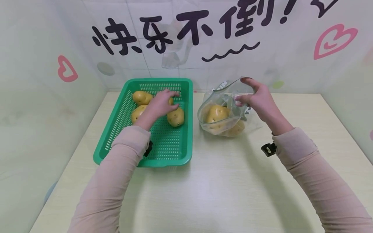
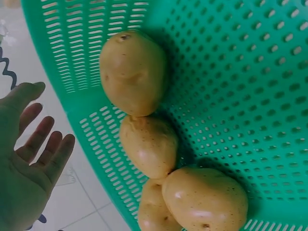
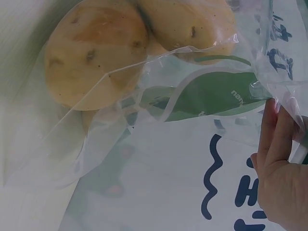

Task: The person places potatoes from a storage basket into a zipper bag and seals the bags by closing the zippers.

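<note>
My left hand [image 1: 159,106] is over the green plastic basket [image 1: 188,129], its fingers spread and nothing in its grasp. Several yellow potatoes [image 2: 134,72] lie along the basket's far side; in the left wrist view the hand [image 2: 29,166] appears apart from them. The nearest one in the head view is a potato [image 1: 175,117] just below its thumb. My right hand [image 1: 262,102] pinches the rim of a clear plastic bag [image 1: 204,121] and holds its mouth wide. Inside that bag are potatoes [image 3: 96,55], and green print [image 3: 211,94] shows on its film.
Both basket and bag rest on a pale wooden table [image 1: 221,187]. Behind them rises a white wall covering [image 1: 186,61] with black lettering and pink hearts. A narrow strip of table separates the basket from the bag.
</note>
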The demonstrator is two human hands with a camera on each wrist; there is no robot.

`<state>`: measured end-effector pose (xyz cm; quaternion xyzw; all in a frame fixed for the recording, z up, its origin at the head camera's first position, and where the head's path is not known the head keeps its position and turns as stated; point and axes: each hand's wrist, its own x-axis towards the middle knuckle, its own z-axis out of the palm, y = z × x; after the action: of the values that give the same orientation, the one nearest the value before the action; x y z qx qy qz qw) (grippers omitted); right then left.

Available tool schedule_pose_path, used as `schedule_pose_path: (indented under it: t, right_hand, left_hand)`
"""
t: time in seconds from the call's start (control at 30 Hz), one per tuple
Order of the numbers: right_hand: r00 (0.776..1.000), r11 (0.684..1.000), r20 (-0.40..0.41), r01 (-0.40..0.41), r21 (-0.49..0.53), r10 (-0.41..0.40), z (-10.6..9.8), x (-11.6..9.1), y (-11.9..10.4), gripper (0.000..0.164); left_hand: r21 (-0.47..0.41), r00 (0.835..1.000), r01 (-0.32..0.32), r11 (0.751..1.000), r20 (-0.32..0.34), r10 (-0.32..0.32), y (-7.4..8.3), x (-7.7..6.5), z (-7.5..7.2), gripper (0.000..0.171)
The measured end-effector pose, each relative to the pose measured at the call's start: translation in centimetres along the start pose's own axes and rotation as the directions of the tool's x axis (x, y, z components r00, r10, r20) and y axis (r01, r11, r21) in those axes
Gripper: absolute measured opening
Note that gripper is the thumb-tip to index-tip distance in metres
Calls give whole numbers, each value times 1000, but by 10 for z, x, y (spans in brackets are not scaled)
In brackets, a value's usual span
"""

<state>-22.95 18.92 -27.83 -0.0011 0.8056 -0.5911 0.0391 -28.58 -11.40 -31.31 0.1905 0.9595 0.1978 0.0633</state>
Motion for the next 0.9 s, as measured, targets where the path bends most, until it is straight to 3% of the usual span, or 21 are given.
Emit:
schedule_pose_path:
  t: [0.33, 0.53, 0.9]
  right_hand:
    - [1000, 1000, -1, 1, 1, -1, 0, -1, 0, 69]
    - [1000, 1000, -1, 2, 0, -2, 0, 0, 1, 68]
    - [1000, 1000, -2, -2, -27, 2, 0, 0, 3, 68]
  left_hand:
    - [14, 995, -12, 1000, 99, 10, -12, 0, 10, 51]
    - [3, 992, -50, 999, 119, 49, -19, 1, 18, 54]
    - [-9, 987, 12, 1000, 159, -10, -26, 1, 30, 62]
